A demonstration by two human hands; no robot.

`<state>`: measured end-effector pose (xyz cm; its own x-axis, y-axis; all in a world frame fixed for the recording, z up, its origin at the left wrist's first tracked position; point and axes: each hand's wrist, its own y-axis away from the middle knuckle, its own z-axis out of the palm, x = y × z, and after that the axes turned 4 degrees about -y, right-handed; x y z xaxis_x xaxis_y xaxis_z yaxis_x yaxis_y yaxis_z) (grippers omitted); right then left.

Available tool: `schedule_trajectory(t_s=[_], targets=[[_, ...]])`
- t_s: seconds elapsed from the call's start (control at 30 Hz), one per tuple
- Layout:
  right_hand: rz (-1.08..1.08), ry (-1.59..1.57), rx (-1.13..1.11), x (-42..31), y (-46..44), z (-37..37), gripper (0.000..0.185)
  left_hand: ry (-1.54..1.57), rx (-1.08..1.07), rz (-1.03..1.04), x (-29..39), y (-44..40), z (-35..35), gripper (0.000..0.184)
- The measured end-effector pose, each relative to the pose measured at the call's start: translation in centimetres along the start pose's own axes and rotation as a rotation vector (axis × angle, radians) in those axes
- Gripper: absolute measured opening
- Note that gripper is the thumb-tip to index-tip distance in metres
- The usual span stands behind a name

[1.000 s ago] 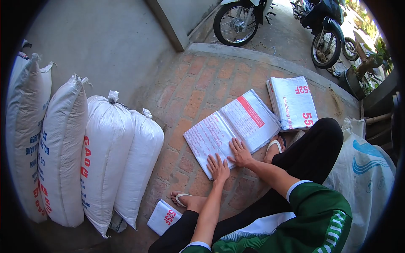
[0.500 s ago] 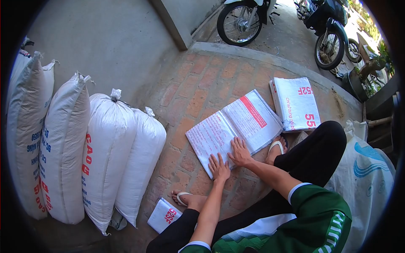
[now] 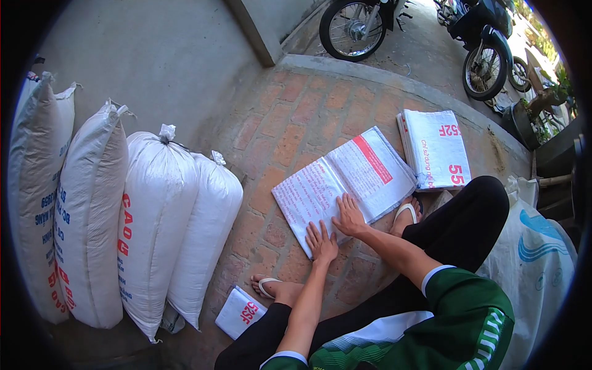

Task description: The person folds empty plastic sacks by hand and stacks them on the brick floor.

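Observation:
White plastic sheets with red print [image 3: 314, 191] lie unfolded on the brick floor, with a crease across the middle. My left hand [image 3: 321, 243] rests flat on their near edge, fingers spread. Beside it, my right hand [image 3: 349, 216] lies on the same sheets close to the crease, its fingers also apart. Neither hand grips anything. A folded stack of white printed sheets [image 3: 435, 148] sits beyond my right foot, and a smaller folded piece [image 3: 240, 312] lies by my left leg.
Several full white sacks [image 3: 157, 216] stand along the wall on the left. Two motorbikes [image 3: 353, 31] are parked beyond the low concrete edge [image 3: 370, 75]. A large white bag [image 3: 530, 246] with blue marks stands at the right, near a plant pot [image 3: 519, 126].
The view has shifted slightly. Both hands remain on the unfolded sheets, in nearly the same places.

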<state>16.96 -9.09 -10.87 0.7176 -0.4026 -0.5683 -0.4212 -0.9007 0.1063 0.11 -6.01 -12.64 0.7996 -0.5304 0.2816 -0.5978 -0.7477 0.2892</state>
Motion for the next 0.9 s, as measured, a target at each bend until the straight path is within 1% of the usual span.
schedule_trajectory(t_s=[0.23,0.67,0.9], targets=[[0.018,0.005,-0.031,-0.4,-0.6,-0.1,0.085,0.004,-0.017,-0.005,0.1,-0.1,-0.2,0.073],[0.041,0.002,-0.051,-1.2,-1.8,-0.5,0.088,-0.020,0.040,0.007,0.0,-0.1,0.3,0.074],[0.050,0.012,-0.059,-1.4,-2.2,-0.6,0.089,-0.002,0.030,0.004,0.1,-0.1,0.1,0.073]])
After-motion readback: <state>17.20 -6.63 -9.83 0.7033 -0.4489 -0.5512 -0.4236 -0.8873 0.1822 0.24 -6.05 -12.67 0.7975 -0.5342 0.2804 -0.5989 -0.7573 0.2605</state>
